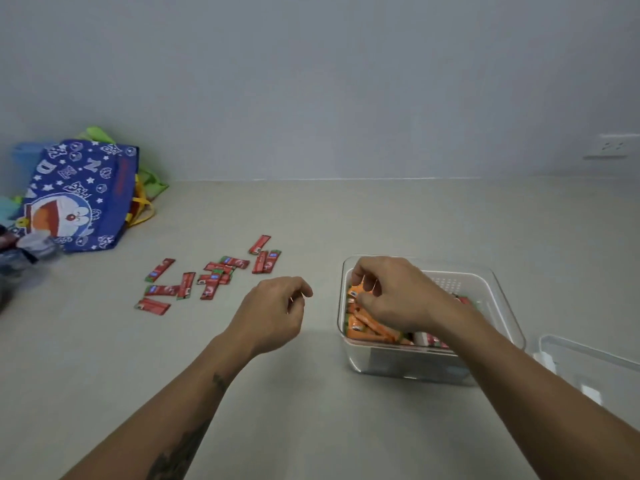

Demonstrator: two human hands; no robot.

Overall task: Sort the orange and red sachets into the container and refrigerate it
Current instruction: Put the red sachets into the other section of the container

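Clear plastic container (498, 289) at right of frame holds orange sachets (367, 325) that the right hand (398, 292) pinches, while red sachets (207, 275) lie scattered centre-left beyond the loosely curled, empty left hand (273, 313).

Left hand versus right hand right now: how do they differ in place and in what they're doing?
The left hand hovers over the bare counter with fingers loosely curled, holding nothing; the right hand is down inside the container, fingers pinching an orange sachet. The left is nearer the loose red sachets; the right is over the orange ones already packed. Both are bare.
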